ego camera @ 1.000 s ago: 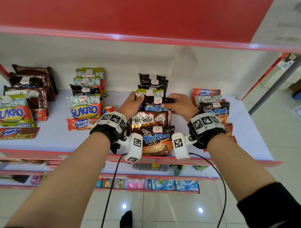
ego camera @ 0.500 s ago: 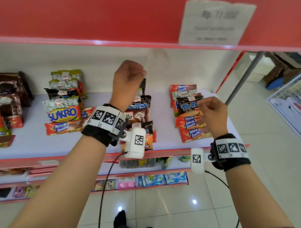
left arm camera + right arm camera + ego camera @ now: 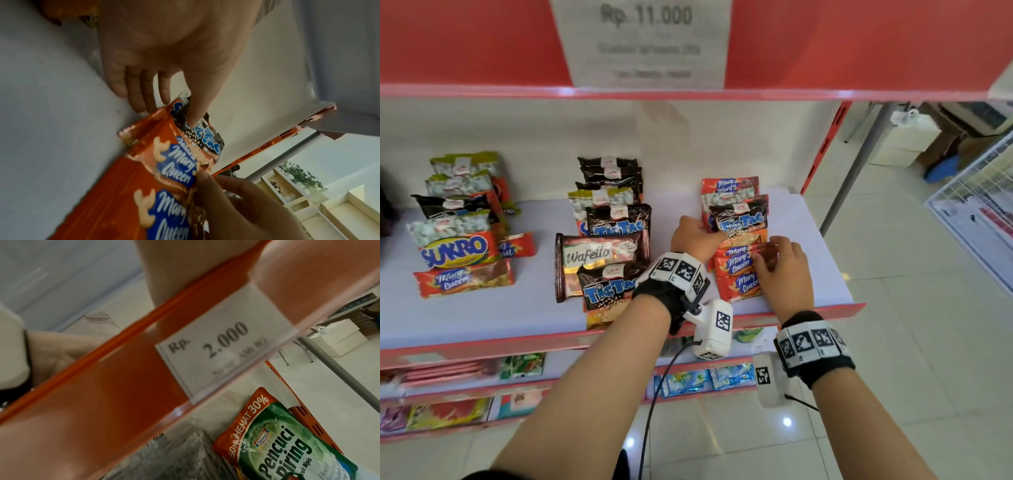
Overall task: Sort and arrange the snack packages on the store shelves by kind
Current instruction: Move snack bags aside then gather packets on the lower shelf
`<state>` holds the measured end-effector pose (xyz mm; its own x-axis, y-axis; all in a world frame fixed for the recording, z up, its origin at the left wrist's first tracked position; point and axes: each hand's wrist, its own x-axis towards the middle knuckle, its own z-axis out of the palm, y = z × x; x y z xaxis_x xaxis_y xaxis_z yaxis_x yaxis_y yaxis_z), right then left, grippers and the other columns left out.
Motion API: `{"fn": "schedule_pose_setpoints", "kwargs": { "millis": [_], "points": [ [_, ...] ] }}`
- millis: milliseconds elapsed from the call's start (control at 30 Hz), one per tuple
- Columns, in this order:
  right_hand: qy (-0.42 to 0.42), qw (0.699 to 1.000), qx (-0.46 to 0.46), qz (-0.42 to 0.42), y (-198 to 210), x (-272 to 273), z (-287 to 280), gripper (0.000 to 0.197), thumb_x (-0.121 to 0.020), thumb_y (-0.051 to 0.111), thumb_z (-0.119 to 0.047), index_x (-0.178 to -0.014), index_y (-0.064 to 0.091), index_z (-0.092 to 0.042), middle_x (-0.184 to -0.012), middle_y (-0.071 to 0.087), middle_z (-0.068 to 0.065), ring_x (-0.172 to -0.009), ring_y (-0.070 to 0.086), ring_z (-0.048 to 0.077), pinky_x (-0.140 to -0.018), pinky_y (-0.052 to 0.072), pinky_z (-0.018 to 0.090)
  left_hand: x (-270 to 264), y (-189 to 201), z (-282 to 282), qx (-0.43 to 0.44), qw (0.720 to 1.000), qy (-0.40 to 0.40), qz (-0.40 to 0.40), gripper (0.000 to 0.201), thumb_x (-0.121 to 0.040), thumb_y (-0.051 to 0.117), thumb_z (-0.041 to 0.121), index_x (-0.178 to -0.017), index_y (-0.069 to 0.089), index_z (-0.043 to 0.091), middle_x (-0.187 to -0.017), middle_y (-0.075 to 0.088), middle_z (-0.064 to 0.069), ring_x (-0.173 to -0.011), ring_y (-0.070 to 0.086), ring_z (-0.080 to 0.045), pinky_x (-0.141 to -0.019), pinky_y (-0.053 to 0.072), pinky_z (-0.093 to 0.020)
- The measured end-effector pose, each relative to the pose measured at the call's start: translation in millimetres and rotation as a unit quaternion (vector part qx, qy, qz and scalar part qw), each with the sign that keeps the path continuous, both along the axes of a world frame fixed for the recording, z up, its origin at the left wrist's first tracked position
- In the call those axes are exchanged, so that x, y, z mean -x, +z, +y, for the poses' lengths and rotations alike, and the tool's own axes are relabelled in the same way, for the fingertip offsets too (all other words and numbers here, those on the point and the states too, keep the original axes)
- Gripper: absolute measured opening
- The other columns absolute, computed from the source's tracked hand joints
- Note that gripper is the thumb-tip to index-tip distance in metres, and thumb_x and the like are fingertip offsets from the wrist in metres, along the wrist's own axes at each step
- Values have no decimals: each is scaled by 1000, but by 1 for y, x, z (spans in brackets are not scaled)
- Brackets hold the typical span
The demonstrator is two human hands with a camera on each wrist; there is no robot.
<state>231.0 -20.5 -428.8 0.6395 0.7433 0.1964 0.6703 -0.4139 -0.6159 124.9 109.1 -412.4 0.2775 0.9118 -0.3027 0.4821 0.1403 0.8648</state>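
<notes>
— Looking at the right-hand stack on the shelf [image 3: 808, 219]: where are the hands?

— Both on it. The left hand [image 3: 693, 236] pinches the left edge of the TicTac bag [image 3: 743, 219], thumb on its face, fingers behind.

— And the right hand [image 3: 780, 267]?

— Its curled fingers grasp the right end of the top Mary Queen pack [image 3: 738, 262], just below the TicTac bag.

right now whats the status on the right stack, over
Left hand thumb on the TicTac pack, other fingers at the stack's edge. Right hand pinching the Mary Queen pack. Kinds mixed. Nothing blocking.
</notes>
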Motion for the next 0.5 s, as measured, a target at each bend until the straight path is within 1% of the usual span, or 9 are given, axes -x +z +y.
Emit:
{"fn": "schedule_pose_setpoints", "kwargs": {
  "millis": [67,100,167,200,233,333,400,467,500],
  "points": [
    [1,1000,-1,0,0,0,-1,33,-88,61,-27,-114,53,-9,-109,56,14,-104,51,31,-82,41,35,-6,-1,-5,-8,1000,4,-3,49,-64,82,35,-99,57,11,-90,67,2,-74,64,-13,-58,45,-23],
    [-1,1000,-4,2,0,1,-1,33,-88,62,-27,-114,53,-9,-109,56,14,-104,51,31,-82,41,34,-8,0,-8,-11,1000,6,-3,48,-63,83,35,-97,57,13,-89,67,2,-73,65,-12,-57,47,-24],
    [-3,1000,-4,9,0,1,-1,35,-87,62,-27,-116,53,-10,-110,57,14,-105,51,31,-82,41,34,-12,2,-11,-21,1000,10,2,48,-61,84,35,-94,54,16,-94,69,0,-80,67,-17,-69,55,-32],
    [-2,1000,-3,13,0,2,-1,35,-87,62,-27,-116,53,-10,-111,57,14,-105,51,31,-82,42,35,-13,2,-12,-33,999,10,11,48,-61,84,34,-91,52,18,-96,68,0,-84,66,-19,-74,55,-35],
    [-1,1000,-2,17,0,2,-1,35,-87,63,-27,-116,53,-10,-111,56,13,-105,51,31,-83,42,35,-14,3,-13,-45,999,7,19,46,-61,84,34,-90,51,19,-97,68,-1,-85,66,-20,-75,55,-35],
    [-2,1000,-6,25,0,2,-1,32,-87,63,-27,-113,53,-11,-108,56,12,-103,51,30,-81,41,35,-16,5,-12,-49,999,-16,6,32,-65,84,29,-86,63,17,-94,73,0,-79,68,-17,-67,54,-29],
    [-4,999,-8,31,-1,1,-2,32,-87,64,-26,-113,53,-11,-108,56,12,-102,51,30,-81,41,34,-14,7,-11,-37,999,-18,-8,26,-67,83,25,-87,69,15,-92,74,-1,-77,70,-16,-69,56,-29],
    [-5,999,-6,36,-1,1,-2,34,-87,64,-25,-116,53,-10,-109,56,13,-103,52,31,-83,42,36,-11,9,-9,-43,999,-7,-14,20,-69,82,24,-78,66,18,-91,74,-1,-74,68,-14,-64,53,-26],
    [-6,999,-6,38,-1,1,-1,35,-87,64,-25,-116,53,-10,-110,56,14,-104,52,32,-84,43,36,-9,12,-8,-50,999,-4,-14,21,-70,81,24,-74,61,21,-91,73,-1,-72,65,-13,-62,50,-24]
  ]
}}
